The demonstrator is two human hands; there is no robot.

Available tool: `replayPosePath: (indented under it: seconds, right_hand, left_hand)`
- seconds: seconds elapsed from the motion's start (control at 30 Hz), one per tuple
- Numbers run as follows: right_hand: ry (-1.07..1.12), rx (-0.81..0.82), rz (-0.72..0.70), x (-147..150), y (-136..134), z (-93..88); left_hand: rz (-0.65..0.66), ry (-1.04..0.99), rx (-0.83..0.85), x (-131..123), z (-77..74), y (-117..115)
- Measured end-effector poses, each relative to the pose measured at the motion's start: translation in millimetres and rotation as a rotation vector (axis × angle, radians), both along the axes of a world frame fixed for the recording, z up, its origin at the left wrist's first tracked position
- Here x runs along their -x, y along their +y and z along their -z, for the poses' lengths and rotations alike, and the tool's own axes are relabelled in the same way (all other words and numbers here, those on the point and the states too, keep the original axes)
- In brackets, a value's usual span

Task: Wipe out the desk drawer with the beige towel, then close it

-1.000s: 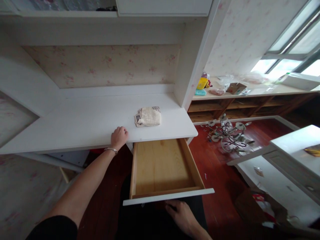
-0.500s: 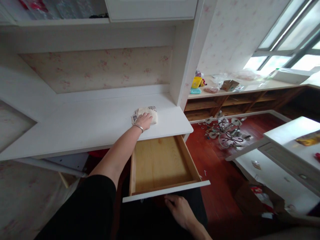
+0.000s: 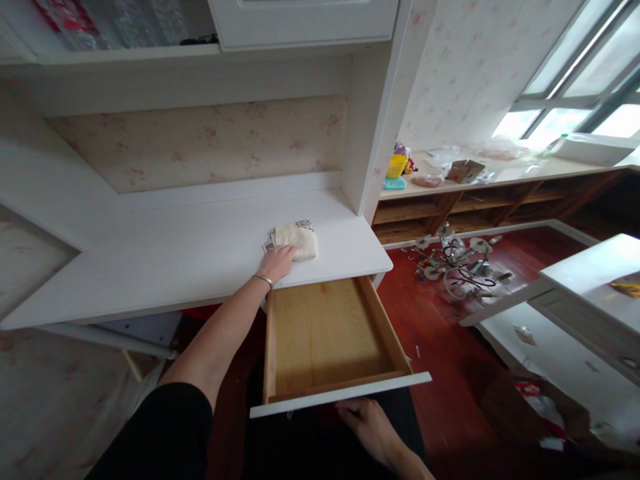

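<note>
A folded cream cloth (image 3: 303, 241) with a dark printed pattern lies on the white desk top (image 3: 200, 233). My left hand (image 3: 278, 263), a bracelet at its wrist, has its fingers closed on the cloth's near left edge. Below the desk top, a wooden drawer (image 3: 330, 340) is pulled out, and its bare bottom shows. My right hand (image 3: 367, 423) is at the lower edge of the drawer's white front (image 3: 345, 395), fingers curled against it; their tips are partly hidden.
Shelves with plastic-wrapped things (image 3: 145, 27) hang above the desk. To the right, a dismantled chandelier (image 3: 460, 263) lies on the red floor, near a white cabinet (image 3: 590, 267). A low wooden shelf unit (image 3: 475, 200) under the window carries a yellow cup (image 3: 397, 165) and bags.
My left hand has slid from the top of the cloth toward its near left edge, uncovering more of it. My right hand stays by the drawer front. The view has shifted slightly.
</note>
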State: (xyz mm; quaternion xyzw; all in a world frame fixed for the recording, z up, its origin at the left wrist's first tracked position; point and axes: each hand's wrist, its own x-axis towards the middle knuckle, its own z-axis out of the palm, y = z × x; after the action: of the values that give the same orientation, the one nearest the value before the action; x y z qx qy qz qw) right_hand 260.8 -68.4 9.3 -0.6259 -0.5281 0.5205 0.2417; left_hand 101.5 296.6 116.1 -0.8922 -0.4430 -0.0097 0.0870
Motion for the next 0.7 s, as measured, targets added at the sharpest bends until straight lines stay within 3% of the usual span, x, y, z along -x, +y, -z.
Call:
replayPosePath:
  seconds: [0.4,0.57,0.7]
  right_hand:
    - [0.003,-0.008,-0.032,0.2,0.8,15.2]
    - [-0.039,0.014,-0.026,-1.1,2.3,22.2]
    - [-0.034,0.002,-0.038,-0.7,3.1,23.2]
  left_hand:
    - [0.065,-0.015,0.038,8.2,-14.4,-45.0]
    - [0.082,-0.042,0.087,16.7,-14.5,-44.0]
    - [-0.006,-0.001,0.227,18.2,-4.7,-37.4]
